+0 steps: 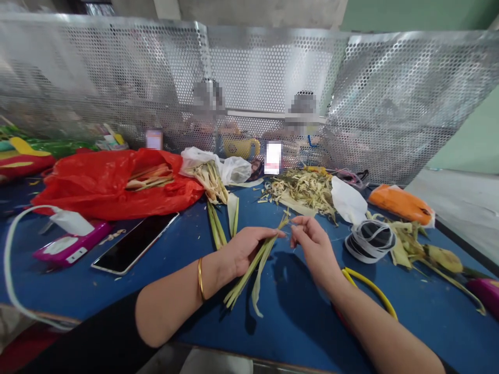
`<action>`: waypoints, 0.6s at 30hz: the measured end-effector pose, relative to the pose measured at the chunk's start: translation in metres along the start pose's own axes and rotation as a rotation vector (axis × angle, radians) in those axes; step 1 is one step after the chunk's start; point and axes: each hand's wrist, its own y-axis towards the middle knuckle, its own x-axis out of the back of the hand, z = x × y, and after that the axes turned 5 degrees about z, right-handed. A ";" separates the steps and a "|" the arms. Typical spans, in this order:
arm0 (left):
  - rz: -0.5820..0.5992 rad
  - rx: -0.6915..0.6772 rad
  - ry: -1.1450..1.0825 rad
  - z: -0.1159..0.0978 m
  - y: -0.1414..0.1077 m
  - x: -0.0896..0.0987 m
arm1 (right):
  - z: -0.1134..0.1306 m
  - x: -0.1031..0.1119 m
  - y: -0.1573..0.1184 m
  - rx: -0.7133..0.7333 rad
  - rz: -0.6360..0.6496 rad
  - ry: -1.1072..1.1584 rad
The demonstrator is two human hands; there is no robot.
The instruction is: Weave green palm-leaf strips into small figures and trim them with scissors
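Observation:
Over the blue table, my left hand (249, 250) is closed on a small bundle of pale green leaf strips (258, 265), which look like dried husk. Their long ends hang down toward the front, and the narrow, gathered tip pokes up past my thumb. Just right of that tip, my right hand (311, 236) is closed in a pinch. A fine pale thread (289, 236) seems to run from its fingers to the bundle, though it is very faint. Behind my left hand lie more green strips (217, 226).
A heap of shredded leaf scraps (307, 192) lies at the back. To the left are a red plastic bag (86, 182), a phone (136, 243) and a purple power strip (72, 246). A white-banded roll (370, 241) and a yellow-handled tool (374, 288) lie right. Perforated metal panels (268, 67) stand behind.

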 end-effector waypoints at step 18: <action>-0.151 -0.616 0.560 0.014 0.016 0.010 | 0.001 0.006 -0.003 0.192 0.184 -0.677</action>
